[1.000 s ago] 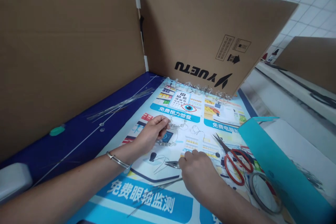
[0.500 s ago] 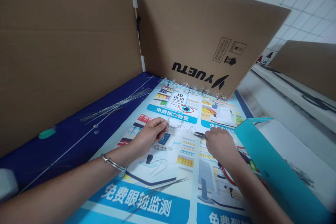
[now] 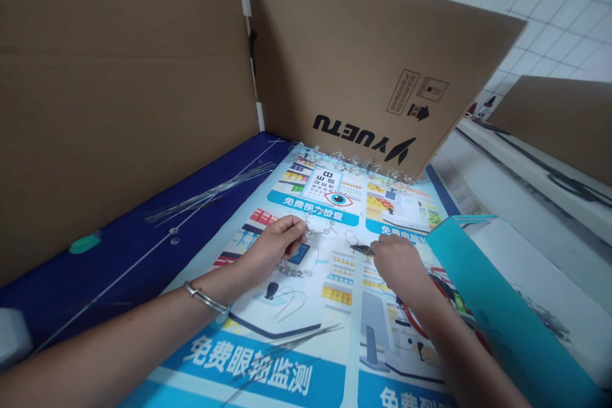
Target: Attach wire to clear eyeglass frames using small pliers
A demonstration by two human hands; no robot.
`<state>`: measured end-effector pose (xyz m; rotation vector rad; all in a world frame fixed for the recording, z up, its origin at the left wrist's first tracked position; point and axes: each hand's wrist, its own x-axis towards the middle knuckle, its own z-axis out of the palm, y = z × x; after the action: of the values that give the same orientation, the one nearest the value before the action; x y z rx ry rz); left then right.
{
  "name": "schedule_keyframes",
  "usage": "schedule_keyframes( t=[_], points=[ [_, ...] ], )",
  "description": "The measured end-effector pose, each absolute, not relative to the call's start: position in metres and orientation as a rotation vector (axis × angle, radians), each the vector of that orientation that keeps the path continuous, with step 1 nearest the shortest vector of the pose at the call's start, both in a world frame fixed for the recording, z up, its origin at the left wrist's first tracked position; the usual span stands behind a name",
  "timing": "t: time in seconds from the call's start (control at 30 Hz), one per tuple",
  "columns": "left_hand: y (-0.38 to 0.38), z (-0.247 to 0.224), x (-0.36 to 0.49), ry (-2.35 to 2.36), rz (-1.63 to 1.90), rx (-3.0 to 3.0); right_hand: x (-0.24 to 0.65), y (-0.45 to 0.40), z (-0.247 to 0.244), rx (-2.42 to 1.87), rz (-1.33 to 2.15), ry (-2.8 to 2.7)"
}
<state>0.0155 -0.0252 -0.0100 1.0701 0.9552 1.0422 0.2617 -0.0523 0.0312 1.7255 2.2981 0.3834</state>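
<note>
Shifted slightly toward the middle of the printed poster [image 3: 268, 363], the right hand [image 3: 398, 262] brings small pliers [image 3: 362, 248] with it, its fingers closed narrowly around them. The left hand [image 3: 276, 245] pinches a beaded wire strand [image 3: 292, 266] above the poster, with fingers curled tight. Thin wires [image 3: 210, 194] lie left of the poster, a teal folder [image 3: 497, 306] lies on its right, and a cardboard panel [image 3: 363, 57] stands behind it.

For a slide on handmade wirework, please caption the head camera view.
Left hand holding a wire strung with clear beads, right hand pinching small pliers, over a printed blue poster.
</note>
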Motion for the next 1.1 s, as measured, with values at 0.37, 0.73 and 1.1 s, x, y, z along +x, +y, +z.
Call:
schedule_keyframes(
  t=[0.37,0.73,1.1],
  points=[
    [-0.027,-0.007,0.015,0.928,1.054,1.081,0.26,-0.052,0.044,1.728,0.369,2.357],
    [-0.024,-0.013,0.015,0.936,1.006,1.143,0.26,-0.062,0.05,1.643,0.188,2.325],
    [-0.026,-0.008,0.017,0.961,1.019,1.142,0.254,-0.071,0.049,1.634,0.298,2.298]
  ],
)
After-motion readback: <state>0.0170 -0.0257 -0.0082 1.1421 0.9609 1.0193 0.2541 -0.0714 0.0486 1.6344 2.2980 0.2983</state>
